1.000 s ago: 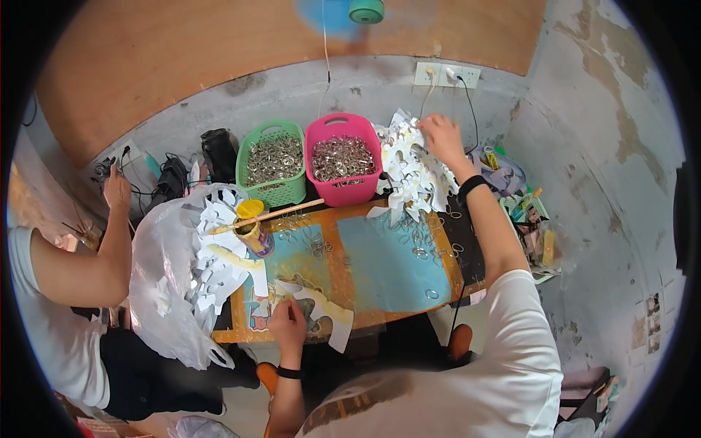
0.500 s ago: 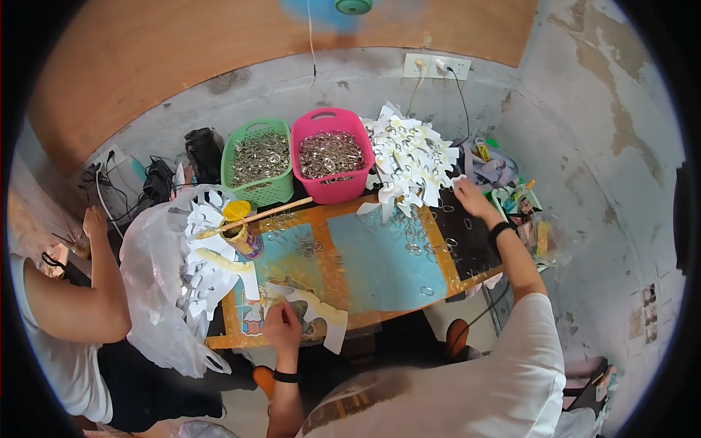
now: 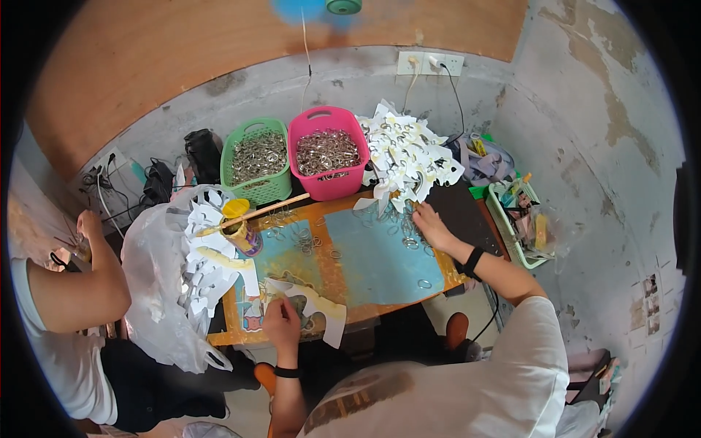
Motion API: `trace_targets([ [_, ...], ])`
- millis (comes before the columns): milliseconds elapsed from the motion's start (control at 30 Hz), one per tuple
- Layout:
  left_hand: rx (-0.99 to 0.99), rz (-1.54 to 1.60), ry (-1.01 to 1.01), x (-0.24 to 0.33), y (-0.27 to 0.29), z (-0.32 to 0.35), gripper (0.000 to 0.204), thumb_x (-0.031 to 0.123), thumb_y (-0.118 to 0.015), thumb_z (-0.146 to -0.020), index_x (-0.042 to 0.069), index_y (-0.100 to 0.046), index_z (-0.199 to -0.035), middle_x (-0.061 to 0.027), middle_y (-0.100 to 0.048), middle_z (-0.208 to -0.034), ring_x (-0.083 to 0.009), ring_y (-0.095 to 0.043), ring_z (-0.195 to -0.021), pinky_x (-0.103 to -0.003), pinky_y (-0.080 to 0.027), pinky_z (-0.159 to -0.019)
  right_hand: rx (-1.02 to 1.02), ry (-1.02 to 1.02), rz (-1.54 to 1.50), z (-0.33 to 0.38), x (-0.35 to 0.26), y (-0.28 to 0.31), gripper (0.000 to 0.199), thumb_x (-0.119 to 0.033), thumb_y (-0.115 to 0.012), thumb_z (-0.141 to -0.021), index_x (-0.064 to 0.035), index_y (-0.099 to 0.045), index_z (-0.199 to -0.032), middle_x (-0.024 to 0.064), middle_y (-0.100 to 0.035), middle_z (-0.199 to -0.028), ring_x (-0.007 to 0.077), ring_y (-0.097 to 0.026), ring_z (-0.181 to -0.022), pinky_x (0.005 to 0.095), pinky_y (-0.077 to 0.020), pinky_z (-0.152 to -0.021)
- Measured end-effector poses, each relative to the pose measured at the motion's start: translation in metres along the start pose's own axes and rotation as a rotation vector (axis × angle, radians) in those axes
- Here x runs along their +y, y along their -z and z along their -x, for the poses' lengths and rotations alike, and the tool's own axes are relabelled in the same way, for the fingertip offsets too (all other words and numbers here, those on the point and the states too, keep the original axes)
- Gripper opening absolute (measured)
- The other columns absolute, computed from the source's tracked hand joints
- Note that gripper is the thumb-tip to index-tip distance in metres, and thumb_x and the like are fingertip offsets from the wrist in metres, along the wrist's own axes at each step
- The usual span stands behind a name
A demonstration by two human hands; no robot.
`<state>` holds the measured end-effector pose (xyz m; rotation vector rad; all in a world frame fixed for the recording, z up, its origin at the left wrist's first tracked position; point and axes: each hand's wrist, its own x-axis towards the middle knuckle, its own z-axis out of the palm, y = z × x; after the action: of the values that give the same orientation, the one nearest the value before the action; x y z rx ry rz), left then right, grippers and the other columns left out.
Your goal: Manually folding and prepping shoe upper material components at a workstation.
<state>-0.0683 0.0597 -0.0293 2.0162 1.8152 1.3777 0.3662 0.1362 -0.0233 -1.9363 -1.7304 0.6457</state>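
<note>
My left hand (image 3: 282, 321) pinches a white cut-out piece (image 3: 321, 305) at the table's near edge. The piece has a curved outline and a yellowish smear along its upper edge. My right hand (image 3: 435, 228) is down on the table, fingertips drawn together among loose metal rings (image 3: 409, 241); whether a ring is between them is hidden. Just beyond it rises a heap of white pieces (image 3: 409, 153) with rings lying on them. More loose rings (image 3: 303, 239) lie left of the table's middle.
Behind stand a green basket (image 3: 257, 191) and a pink basket (image 3: 330, 187), both full of metal parts. A stick (image 3: 270, 212) rests across a yellow-topped can (image 3: 244, 241). Left of it, white pieces spill from a plastic bag (image 3: 157, 292). Another person's arm (image 3: 102, 285) is at far left.
My right hand has moved left and nearer, from the heap's right edge to the loose rings. The rings scattered on the dark tabletop at right no longer show there. My left hand stays put.
</note>
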Motion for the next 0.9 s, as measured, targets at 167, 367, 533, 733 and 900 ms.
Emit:
trace_targets([
  [167,0.015,0.027,-0.03,0.003,0.001,-0.001,0.014,0.009,-0.062,-0.091,0.001,-0.06,-0.08,-0.0122,-0.057,-0.065,-0.0271,-0.057,-0.056,-0.036,-0.043,-0.052,0.092,0.244,-0.287,0.038,-0.047,0.026,0.057,-0.039,-0.045,-0.101,0.0021,-0.039,-0.14,0.0273,-0.029,-0.15,0.0408,-0.03,-0.139,0.0482,-0.0234,-0.115],
  [367,0.01,0.04,-0.025,0.004,0.003,-0.003,0.019,0.011,-0.059,-0.094,0.001,-0.057,-0.078,-0.0132,-0.055,-0.064,-0.0287,-0.054,-0.055,-0.038,-0.04,-0.05,0.182,-0.257,0.285,0.075,0.002,0.006,0.07,-0.048,-0.043,-0.098,0.0026,-0.032,-0.145,0.0337,-0.019,-0.152,0.0467,-0.018,-0.143,0.0578,-0.016,-0.114],
  [533,0.008,0.018,-0.078,0.007,0.004,-0.006,0.026,0.014,-0.054,-0.098,0.001,-0.052,-0.075,-0.0147,-0.05,-0.062,-0.0325,-0.051,-0.055,-0.041,-0.037,-0.05,0.208,-0.096,0.401,0.091,-0.049,-0.042,0.076,-0.049,-0.04,-0.098,0.0093,-0.028,-0.145,0.0351,-0.017,-0.153,0.047,-0.015,-0.144,0.06,-0.0101,-0.115],
  [733,-0.035,0.016,-0.07,0.006,0.006,-0.003,0.021,0.011,-0.051,-0.097,-0.002,-0.055,-0.08,-0.0192,-0.055,-0.072,-0.0394,-0.056,-0.064,-0.046,-0.041,-0.054,0.339,-0.113,0.256,0.05,-0.097,-0.075,0.074,-0.043,-0.043,-0.098,0.0119,-0.026,-0.144,0.0358,-0.018,-0.152,0.0479,-0.02,-0.142,0.0575,-0.0119,-0.115],
  [900,-0.027,0.082,-0.068,0.002,0.006,-0.003,0.025,0.014,-0.049,-0.099,-0.001,-0.054,-0.079,-0.0202,-0.054,-0.07,-0.0409,-0.054,-0.063,-0.046,-0.039,-0.054,0.455,0.201,-0.11,0.04,-0.097,-0.073,0.056,-0.025,-0.055,-0.094,0.0056,-0.04,-0.138,0.0382,-0.024,-0.148,0.0506,-0.035,-0.132,0.0495,-0.0325,-0.109],
])
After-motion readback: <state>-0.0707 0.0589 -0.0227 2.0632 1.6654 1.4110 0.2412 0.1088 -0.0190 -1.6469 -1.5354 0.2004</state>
